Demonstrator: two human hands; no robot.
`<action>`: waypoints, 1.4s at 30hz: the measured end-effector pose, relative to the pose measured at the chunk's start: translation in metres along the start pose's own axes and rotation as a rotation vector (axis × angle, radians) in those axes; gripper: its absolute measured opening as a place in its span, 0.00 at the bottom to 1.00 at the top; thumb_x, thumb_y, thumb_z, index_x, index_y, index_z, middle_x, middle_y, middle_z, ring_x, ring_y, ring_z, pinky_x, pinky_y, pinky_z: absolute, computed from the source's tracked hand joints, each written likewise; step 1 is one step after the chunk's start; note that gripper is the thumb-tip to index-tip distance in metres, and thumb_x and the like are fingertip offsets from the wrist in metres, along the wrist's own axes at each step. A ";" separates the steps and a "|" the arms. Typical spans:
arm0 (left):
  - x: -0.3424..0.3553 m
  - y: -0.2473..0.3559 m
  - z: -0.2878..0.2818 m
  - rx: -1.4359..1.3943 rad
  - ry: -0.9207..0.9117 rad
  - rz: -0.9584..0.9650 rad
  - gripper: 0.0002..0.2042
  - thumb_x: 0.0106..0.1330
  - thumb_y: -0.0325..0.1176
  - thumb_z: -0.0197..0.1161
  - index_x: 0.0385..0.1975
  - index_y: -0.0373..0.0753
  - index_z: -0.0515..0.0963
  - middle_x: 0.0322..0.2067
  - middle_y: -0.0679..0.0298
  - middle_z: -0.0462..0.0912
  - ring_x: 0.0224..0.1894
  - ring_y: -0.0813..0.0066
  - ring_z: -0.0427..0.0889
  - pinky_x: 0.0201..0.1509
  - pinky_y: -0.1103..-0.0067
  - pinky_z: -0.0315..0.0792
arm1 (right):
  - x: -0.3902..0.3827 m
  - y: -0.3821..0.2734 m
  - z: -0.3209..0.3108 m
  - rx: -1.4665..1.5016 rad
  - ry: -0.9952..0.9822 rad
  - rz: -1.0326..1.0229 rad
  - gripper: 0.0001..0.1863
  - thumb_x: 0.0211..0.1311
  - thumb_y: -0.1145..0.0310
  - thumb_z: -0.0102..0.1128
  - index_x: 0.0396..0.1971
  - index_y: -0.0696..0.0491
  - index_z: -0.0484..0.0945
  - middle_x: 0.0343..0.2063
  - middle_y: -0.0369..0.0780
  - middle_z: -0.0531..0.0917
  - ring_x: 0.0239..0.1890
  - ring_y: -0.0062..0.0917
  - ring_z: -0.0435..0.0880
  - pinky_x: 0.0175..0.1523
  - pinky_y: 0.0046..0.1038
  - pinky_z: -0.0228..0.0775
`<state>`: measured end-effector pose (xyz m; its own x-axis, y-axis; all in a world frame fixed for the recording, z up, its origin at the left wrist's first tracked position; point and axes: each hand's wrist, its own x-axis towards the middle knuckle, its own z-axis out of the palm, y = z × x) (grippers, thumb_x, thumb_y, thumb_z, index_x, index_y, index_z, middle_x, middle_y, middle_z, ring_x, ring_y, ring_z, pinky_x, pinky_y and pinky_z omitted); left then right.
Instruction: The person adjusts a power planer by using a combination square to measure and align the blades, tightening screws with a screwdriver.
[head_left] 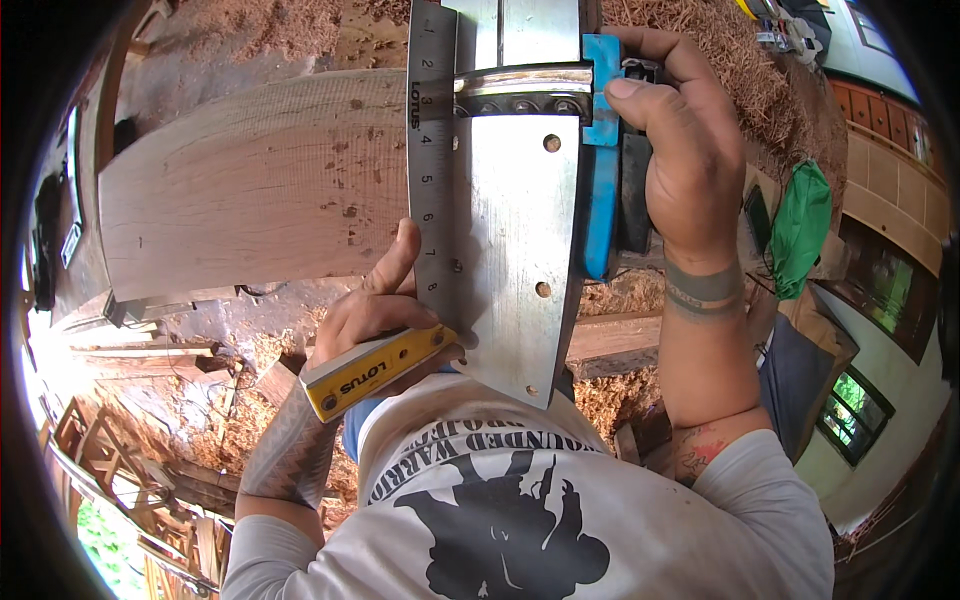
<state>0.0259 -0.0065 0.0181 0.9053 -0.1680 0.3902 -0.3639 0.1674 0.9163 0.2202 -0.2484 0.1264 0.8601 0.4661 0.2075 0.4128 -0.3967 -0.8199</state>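
Snugly, the left hand [365,318] grasps a metal square by its yellow handle [375,375], fingers curled around it and thumb pointing up beside the steel blade [430,190]. The right hand [695,160] grips a planer [600,215] by its blue body, with the thumb pressed against the near side and the fingers bent over the upper part. The planer is held up in front of the person's belly, its long silver sole [512,210] turned toward the face. The square's blade runs lengthwise along the left edge of that sole; whether it lies flat or stands on edge is hard to tell. Across the upper part of the sole sits the dark cutter [525,103].

Beyond the tools, a wide wooden board [240,190] spreads out to the left, with small brown flakes on it. Below the hands is a white shirt [690,530] with a black print. Reddish shavings [700,75] heap up at the upper right, and a green bag [800,230] lies to the right of the right forearm.
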 end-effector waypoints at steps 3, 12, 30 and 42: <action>-0.001 0.002 0.000 0.010 0.015 -0.038 0.18 0.56 0.23 0.83 0.40 0.33 0.78 0.80 0.33 0.49 0.78 0.41 0.62 0.67 0.61 0.83 | 0.000 -0.002 0.001 0.155 0.022 0.121 0.16 0.72 0.73 0.54 0.53 0.65 0.81 0.54 0.43 0.84 0.49 0.21 0.85 0.59 0.24 0.76; -0.005 0.012 -0.001 0.060 -0.025 -0.042 0.20 0.57 0.24 0.84 0.44 0.33 0.79 0.79 0.33 0.53 0.75 0.41 0.69 0.65 0.64 0.84 | 0.003 -0.011 0.004 -0.055 -0.003 -0.007 0.17 0.71 0.70 0.56 0.53 0.63 0.82 0.47 0.40 0.86 0.46 0.19 0.84 0.55 0.23 0.76; 0.016 0.054 -0.153 1.400 -0.399 -0.354 0.29 0.60 0.48 0.77 0.58 0.42 0.77 0.61 0.57 0.74 0.78 0.43 0.62 0.81 0.35 0.45 | 0.001 -0.013 0.015 0.061 0.165 0.213 0.23 0.65 0.58 0.67 0.53 0.57 0.83 0.48 0.47 0.83 0.54 0.38 0.82 0.62 0.37 0.73; 0.157 -0.021 -0.088 0.016 -0.142 -0.647 0.34 0.77 0.59 0.61 0.69 0.36 0.73 0.63 0.50 0.81 0.61 0.55 0.82 0.65 0.62 0.76 | -0.133 -0.050 0.034 -0.084 0.377 0.603 0.52 0.61 0.44 0.76 0.71 0.66 0.61 0.61 0.57 0.79 0.63 0.38 0.82 0.66 0.39 0.73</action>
<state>0.1949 0.0489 0.0519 0.9048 -0.3569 -0.2324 0.2396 -0.0245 0.9706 0.0754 -0.2638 0.1220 0.9846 -0.1524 -0.0861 -0.1583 -0.5661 -0.8090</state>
